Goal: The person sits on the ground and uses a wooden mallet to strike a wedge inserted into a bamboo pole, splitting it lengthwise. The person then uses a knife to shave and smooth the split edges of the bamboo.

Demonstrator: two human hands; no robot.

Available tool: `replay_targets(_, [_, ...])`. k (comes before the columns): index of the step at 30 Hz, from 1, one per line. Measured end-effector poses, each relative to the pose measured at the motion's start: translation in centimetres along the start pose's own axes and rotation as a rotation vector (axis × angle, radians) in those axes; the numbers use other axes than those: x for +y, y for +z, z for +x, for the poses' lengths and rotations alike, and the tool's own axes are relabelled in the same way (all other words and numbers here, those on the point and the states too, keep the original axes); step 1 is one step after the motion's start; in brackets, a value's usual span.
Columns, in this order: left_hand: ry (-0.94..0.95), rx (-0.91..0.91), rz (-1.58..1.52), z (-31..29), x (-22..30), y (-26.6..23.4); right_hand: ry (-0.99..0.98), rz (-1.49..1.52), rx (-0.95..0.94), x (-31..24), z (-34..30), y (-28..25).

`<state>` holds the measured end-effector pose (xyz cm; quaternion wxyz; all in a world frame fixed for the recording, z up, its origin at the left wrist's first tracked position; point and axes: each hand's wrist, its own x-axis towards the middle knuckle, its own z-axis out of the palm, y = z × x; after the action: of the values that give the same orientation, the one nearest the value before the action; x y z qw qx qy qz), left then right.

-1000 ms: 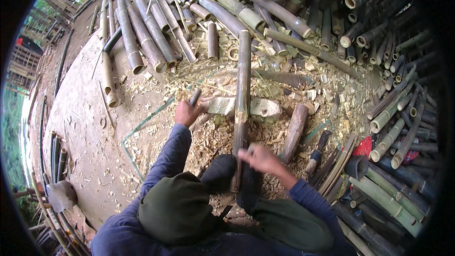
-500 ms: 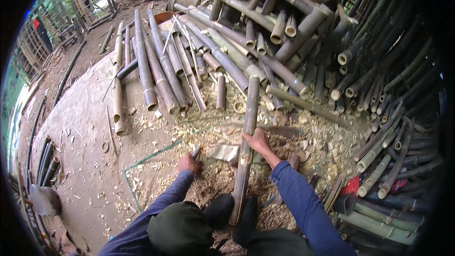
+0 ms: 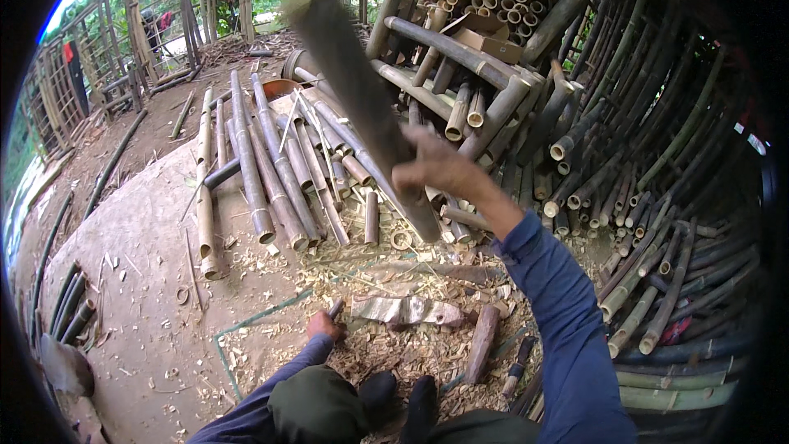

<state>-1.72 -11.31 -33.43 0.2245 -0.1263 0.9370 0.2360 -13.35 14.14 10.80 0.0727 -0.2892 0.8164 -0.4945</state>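
Observation:
My right hand (image 3: 444, 166) is wrapped round a dark bamboo pole (image 3: 353, 82), which it holds raised and tilted, its far end up to the left and smeared by motion. Low at the left, my left hand (image 3: 324, 326) grips the short, dark handle of a tool (image 3: 335, 308); the tool's kind does not show. Just right of that hand lies a pale, chopped wooden block (image 3: 407, 311) among shavings. Beside the block rests a short, thick wooden billet (image 3: 482, 344).
Long bamboo poles (image 3: 251, 156) lie side by side ahead, by a rack of thick bamboo (image 3: 448, 49) with a cardboard box (image 3: 485, 37). Stacked bamboo (image 3: 657, 304) crowds the right. Wood chips (image 3: 370, 362) cover the ground. A dark-handled tool (image 3: 518, 362) lies near my right knee.
My right hand has lifted the bamboo pole off the block, up and away from my feet, tilting it to the left. The left hand stays low with the tool. The view has tipped upward.

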Motion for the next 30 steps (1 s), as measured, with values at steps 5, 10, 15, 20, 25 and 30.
replay_targets(5, [0.221, 0.180, 0.094, 0.5, -0.3, 1.1, -0.245, -0.544, -0.310, 13.1, -6.5, 8.1])
replay_targets(10, [0.043, 0.018, 0.006, 1.3, 0.6, 0.7, -0.225, -0.986, -0.485, 22.3, -18.9, 15.7])
replay_targets(15, [0.017, 0.061, 0.024, 1.5, 0.0, 0.6, -0.175, -0.931, -0.138, 24.5, -24.7, 22.5])
replay_targets(20, [0.022, 0.064, 0.080, 0.6, -0.1, 0.0, 0.725, -0.412, 0.364, 22.3, -26.0, 27.5])
replay_targets(25, [0.012, 0.007, 0.076, 0.7, 1.2, -0.5, 0.967, -0.151, 0.246, 24.9, -28.0, 29.2])
replay_targets(30, [0.000, 0.010, 0.075, 0.9, 0.8, -0.5, 0.952, -0.092, 0.330, 24.4, -27.8, 30.5])
